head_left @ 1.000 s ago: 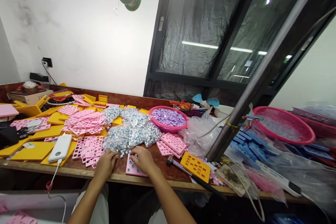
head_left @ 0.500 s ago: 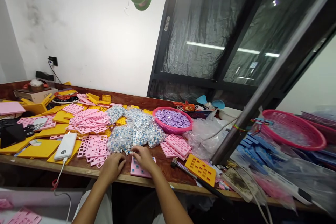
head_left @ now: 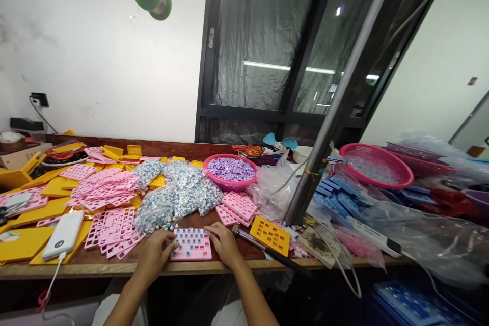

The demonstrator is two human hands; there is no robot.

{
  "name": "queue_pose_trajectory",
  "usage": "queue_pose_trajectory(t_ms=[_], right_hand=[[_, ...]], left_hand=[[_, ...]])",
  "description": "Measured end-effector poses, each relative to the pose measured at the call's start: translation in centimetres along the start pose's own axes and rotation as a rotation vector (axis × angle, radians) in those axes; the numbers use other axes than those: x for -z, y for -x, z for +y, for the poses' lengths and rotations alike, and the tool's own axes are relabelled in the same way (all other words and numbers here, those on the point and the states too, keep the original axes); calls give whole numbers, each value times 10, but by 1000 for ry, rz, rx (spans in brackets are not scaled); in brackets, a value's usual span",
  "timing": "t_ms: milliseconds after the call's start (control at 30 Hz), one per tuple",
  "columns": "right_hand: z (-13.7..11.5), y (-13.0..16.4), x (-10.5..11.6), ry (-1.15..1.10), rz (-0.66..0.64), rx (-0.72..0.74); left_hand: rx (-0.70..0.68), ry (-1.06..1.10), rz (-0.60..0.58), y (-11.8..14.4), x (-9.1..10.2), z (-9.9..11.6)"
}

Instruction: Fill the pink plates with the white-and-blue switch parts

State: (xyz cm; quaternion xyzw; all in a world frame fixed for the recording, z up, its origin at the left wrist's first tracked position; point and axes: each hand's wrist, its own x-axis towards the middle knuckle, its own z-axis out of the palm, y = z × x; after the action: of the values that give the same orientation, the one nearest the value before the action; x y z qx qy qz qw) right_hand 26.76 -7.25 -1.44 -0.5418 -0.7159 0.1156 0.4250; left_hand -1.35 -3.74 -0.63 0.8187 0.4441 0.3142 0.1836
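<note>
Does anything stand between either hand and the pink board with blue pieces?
Nothing visible: the left hand is at the left edge of the pink board, the right hand at its right edge.

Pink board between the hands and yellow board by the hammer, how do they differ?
The pink board bears blue pieces; the yellow board shows open holes. The pink board lies between the left hand and right hand; the yellow board lies askew beside the hammer. Both are flat and rectangular.
</note>
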Motion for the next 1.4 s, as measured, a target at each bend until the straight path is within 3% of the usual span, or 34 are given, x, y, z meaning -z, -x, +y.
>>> queue_pose_trajectory(t_ms=[167, 267, 633, 867, 1067, 1400], right_hand=[[1, 2, -1, 49, -22, 6], [2, 3, -2, 84, -39, 25], [3, 3, -4, 149, -66, 67], [2, 1, -1, 162, -32, 46], [1, 1, -2, 193, -40, 42], [-9, 3, -3, 316, -67, 48]], left_hand=[[-35, -125, -72, -15, -34, 50], [-65, -193, -137, -28, -43, 64], [-142, -257, -260, -34, -38, 61], [-149, -370, -142, -26, -44, 62], [-216, -468, -33, 5, -59, 67], [-232, -372, 51, 32, -73, 63]])
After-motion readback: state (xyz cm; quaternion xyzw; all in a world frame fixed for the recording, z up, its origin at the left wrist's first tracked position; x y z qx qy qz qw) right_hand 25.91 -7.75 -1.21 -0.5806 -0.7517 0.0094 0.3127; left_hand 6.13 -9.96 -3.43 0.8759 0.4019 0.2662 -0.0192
